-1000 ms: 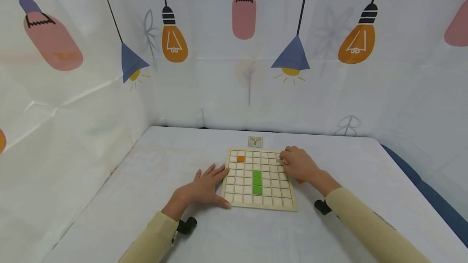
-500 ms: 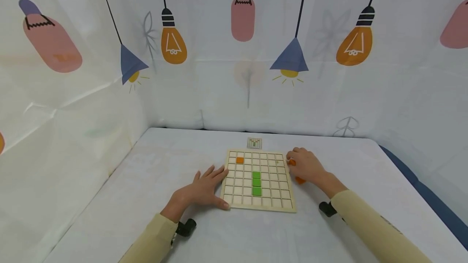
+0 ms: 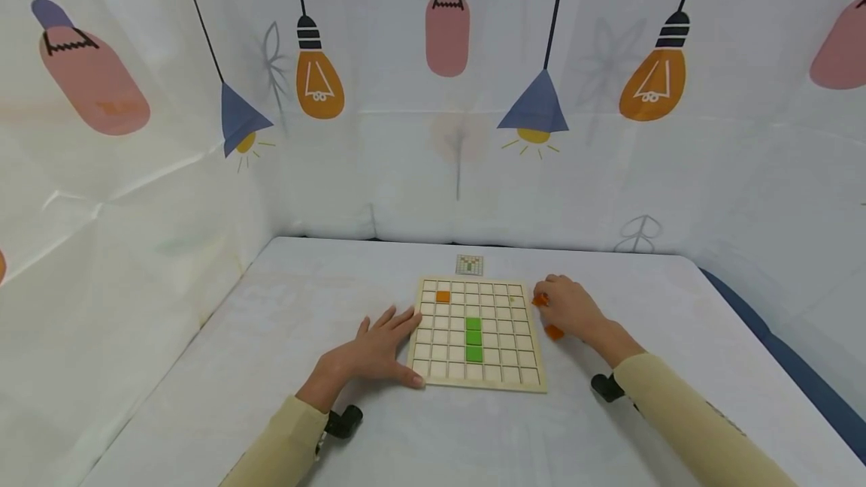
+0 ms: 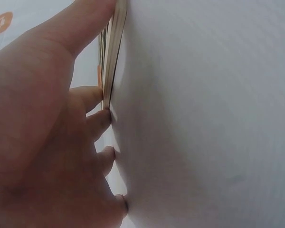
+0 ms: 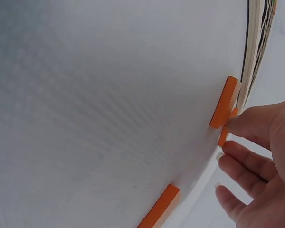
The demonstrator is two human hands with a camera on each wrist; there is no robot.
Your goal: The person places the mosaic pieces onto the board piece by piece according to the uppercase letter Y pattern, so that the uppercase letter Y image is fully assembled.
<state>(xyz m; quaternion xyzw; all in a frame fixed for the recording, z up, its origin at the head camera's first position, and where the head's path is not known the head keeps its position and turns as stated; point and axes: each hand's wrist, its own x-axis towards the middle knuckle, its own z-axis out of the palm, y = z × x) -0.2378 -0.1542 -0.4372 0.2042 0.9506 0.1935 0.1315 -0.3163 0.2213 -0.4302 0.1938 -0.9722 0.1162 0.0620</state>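
A square wooden grid board (image 3: 473, 386) lies on the table, bearing one orange tile (image 3: 443, 297) and a column of three green tiles (image 3: 473, 339). My left hand (image 3: 379, 348) is spread against its left side, the thumb at the near left corner; in the left wrist view the fingertips touch the table and the board's edge. To the right of the board, my right hand (image 3: 568, 308) pinches an orange tile (image 5: 223, 137) between thumb and index finger, low at the table. Another orange tile (image 5: 224, 102) lies beside the thumb, and a further orange block (image 5: 159, 206) lies nearer the camera.
A small pattern card (image 3: 470, 264) lies behind the board. White fabric (image 3: 406, 171) printed with lamps hangs behind and to the left of the white table (image 3: 284, 276). A small pale mark (image 3: 512, 300) shows in a cell at the board's upper right.
My right hand has moved off the board's upper right corner, a little to the right, to the orange tile beside it. The left hand has stayed in place.
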